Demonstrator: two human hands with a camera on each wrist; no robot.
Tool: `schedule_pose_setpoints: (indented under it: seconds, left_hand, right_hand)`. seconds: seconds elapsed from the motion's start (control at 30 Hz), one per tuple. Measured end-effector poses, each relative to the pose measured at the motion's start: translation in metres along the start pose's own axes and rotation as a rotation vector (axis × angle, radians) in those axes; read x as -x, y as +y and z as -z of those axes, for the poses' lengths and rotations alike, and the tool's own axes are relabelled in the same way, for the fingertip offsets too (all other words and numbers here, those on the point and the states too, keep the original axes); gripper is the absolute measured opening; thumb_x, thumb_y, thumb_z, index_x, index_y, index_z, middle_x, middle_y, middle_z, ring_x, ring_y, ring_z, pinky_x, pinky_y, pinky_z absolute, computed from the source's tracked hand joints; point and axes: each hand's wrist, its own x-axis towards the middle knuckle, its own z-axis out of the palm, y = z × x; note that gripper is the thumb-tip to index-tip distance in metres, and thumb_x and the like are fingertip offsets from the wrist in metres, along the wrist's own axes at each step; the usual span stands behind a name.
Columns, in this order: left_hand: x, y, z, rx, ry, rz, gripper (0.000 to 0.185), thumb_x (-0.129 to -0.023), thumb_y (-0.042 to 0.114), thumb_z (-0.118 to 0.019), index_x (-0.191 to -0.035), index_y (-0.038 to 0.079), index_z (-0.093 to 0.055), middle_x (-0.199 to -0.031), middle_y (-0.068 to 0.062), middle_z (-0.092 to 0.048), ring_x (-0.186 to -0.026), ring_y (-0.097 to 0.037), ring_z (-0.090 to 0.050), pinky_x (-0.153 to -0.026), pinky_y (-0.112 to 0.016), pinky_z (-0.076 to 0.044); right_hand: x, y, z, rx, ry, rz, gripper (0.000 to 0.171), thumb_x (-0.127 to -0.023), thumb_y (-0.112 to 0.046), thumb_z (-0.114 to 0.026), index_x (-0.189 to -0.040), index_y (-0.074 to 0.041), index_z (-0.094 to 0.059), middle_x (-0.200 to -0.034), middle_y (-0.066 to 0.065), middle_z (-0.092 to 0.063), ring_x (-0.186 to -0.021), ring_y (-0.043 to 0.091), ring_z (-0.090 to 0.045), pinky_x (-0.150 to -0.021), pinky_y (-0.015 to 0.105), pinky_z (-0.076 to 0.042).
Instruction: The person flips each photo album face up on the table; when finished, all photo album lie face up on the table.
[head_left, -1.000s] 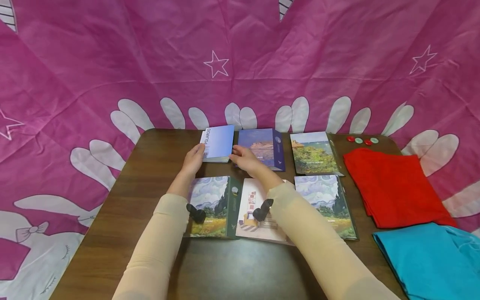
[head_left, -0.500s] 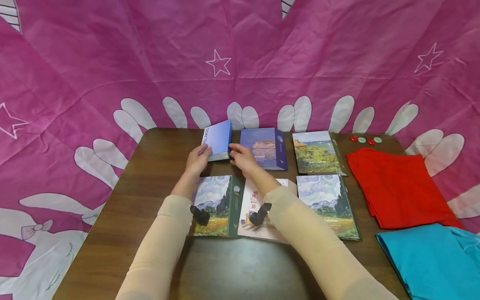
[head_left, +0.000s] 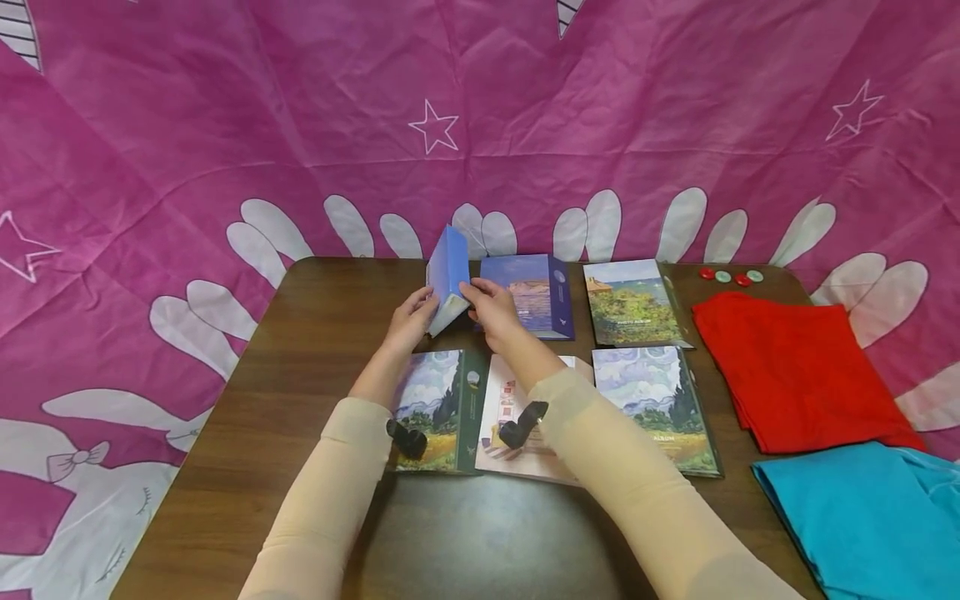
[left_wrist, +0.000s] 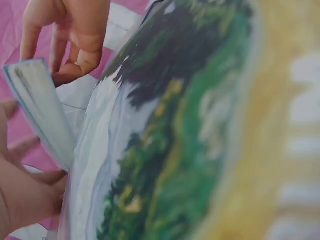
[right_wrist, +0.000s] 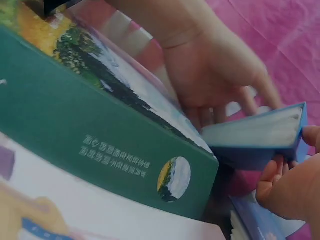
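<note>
My left grip (head_left: 409, 321) and right grip (head_left: 495, 315) both hold a thick, blue, rectangular album with white pages (head_left: 449, 268), tilted up near the far edge of the brown wooden counter (head_left: 300, 375), beside a purple-blue seascape album (head_left: 528, 287) and beyond a green-spined landscape album (head_left: 437, 404).

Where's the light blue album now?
In the head view, the light blue album is held tilted up between the left hand and right hand, just left of the dark blue album.
</note>
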Motion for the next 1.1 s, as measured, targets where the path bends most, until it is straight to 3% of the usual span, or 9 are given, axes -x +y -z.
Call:
schedule_pose_setpoints:
  seconds: [0.1, 0.2, 0.37, 0.5, 0.67, 0.87, 1.1]
  left_hand:
    - [0.005, 0.003, -0.003, -0.039, -0.056, -0.056, 0.066, -0.104, 0.054, -0.046, -0.159, 0.020, -0.035, -0.161, -0.012, -0.036, -0.148, -0.032, -0.032, -0.122, -0.048, -0.023]
    - [0.010, 0.009, -0.006, -0.034, -0.092, -0.092, 0.070, -0.103, 0.059, -0.041, -0.161, 0.020, -0.030, -0.165, -0.008, -0.030, -0.152, -0.029, -0.024, -0.123, -0.049, -0.018]
    - [0.017, 0.018, -0.009, 0.086, -0.104, -0.125, 0.069, -0.105, 0.053, -0.043, -0.160, 0.012, -0.032, -0.162, -0.012, -0.035, -0.148, -0.030, -0.033, -0.122, -0.046, -0.024]
    - [0.019, 0.019, -0.007, 0.172, -0.050, -0.150, 0.060, -0.107, 0.042, -0.048, -0.157, 0.012, -0.038, -0.156, -0.016, -0.042, -0.141, -0.034, -0.044, -0.115, -0.049, -0.036]
    - [0.020, 0.018, -0.004, 0.151, 0.037, -0.203, 0.050, -0.107, 0.033, -0.049, -0.154, 0.015, -0.045, -0.154, -0.013, -0.046, -0.134, -0.030, -0.051, -0.107, -0.049, -0.046]
    - [0.021, 0.014, 0.003, 0.096, 0.084, -0.247, 0.049, -0.110, 0.025, -0.042, -0.157, 0.013, -0.039, -0.155, -0.013, -0.044, -0.135, -0.030, -0.049, -0.109, -0.049, -0.044]
    - [0.017, 0.009, 0.018, -0.047, 0.223, -0.318, 0.046, -0.108, 0.012, -0.043, -0.152, -0.001, -0.042, -0.159, -0.010, -0.040, -0.145, -0.024, -0.038, -0.118, -0.037, -0.033]
  right_hand:
    - [0.002, -0.001, 0.001, 0.038, -0.005, 0.000, 0.044, -0.099, -0.019, -0.068, -0.138, 0.000, -0.059, -0.116, 0.009, -0.064, -0.091, 0.014, -0.056, -0.096, 0.037, -0.051]
    - [0.003, 0.000, -0.001, 0.028, -0.013, 0.015, 0.043, -0.099, -0.018, -0.068, -0.137, 0.000, -0.060, -0.120, 0.011, -0.064, -0.098, 0.017, -0.060, -0.101, 0.040, -0.050]
    - [0.004, 0.001, -0.003, -0.006, -0.043, 0.076, 0.044, -0.099, -0.022, -0.068, -0.138, -0.003, -0.057, -0.126, 0.013, -0.060, -0.109, 0.023, -0.061, -0.105, 0.046, -0.049]
    - [0.004, 0.003, -0.003, 0.060, -0.069, 0.081, 0.043, -0.102, -0.029, -0.063, -0.141, -0.010, -0.057, -0.131, 0.010, -0.060, -0.113, 0.023, -0.060, -0.104, 0.046, -0.049]
    - [0.003, 0.008, -0.003, 0.104, -0.108, 0.040, 0.042, -0.107, -0.031, -0.052, -0.145, -0.013, -0.055, -0.136, 0.011, -0.058, -0.118, 0.027, -0.059, -0.105, 0.045, -0.048]
    - [-0.001, 0.016, -0.004, 0.228, -0.200, 0.011, 0.048, -0.106, -0.029, -0.054, -0.146, -0.002, -0.049, -0.142, 0.017, -0.052, -0.130, 0.032, -0.051, -0.110, 0.047, -0.044]
    - [-0.003, 0.022, -0.004, 0.390, -0.267, 0.005, 0.055, -0.103, -0.034, -0.060, -0.149, -0.007, -0.049, -0.151, 0.017, -0.046, -0.139, 0.032, -0.043, -0.115, 0.046, -0.038]
